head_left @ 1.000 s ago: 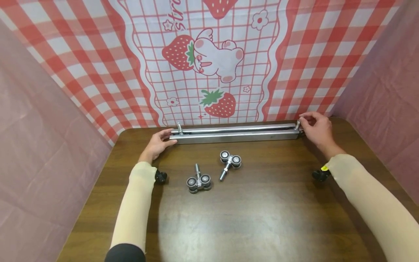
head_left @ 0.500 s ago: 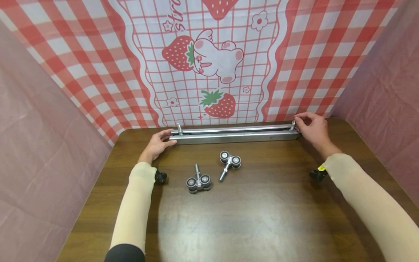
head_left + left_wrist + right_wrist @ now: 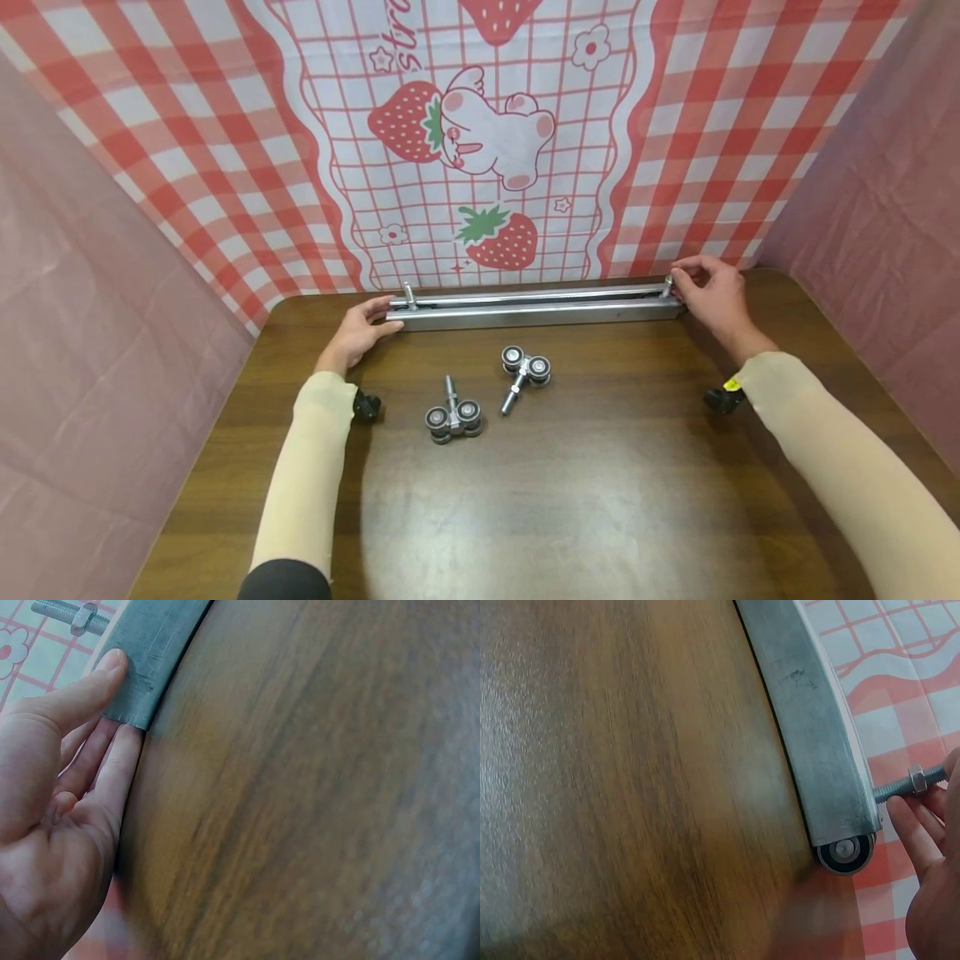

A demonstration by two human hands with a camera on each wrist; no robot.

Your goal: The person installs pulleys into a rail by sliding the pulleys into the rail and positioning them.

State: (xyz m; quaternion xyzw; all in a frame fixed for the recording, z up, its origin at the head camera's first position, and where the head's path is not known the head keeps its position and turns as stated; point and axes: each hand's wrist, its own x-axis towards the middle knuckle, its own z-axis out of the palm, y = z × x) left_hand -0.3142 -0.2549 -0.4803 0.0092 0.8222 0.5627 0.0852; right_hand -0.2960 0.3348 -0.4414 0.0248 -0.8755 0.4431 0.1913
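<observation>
A silver metal rail with a slot along its top lies across the back of the table. My left hand grips its left end, thumb on the front wall. Close to that hand, a threaded bolt with a nut stands up out of the slot. My right hand pinches the upright bolt of a roller trolley at the rail's right end. In the right wrist view one trolley wheel pokes partly out of the rail's end; the rest of the trolley is hidden inside.
Two loose roller trolleys lie on the brown wooden table: one trolley nearer, another trolley further back. Right behind the rail hangs a red checked cloth. Pink cloth stands at both sides.
My right hand has moved a little left, carrying the trolley's bolt further along the slot. My left hand keeps its grip on the rail, and the loose trolleys have stayed put.
</observation>
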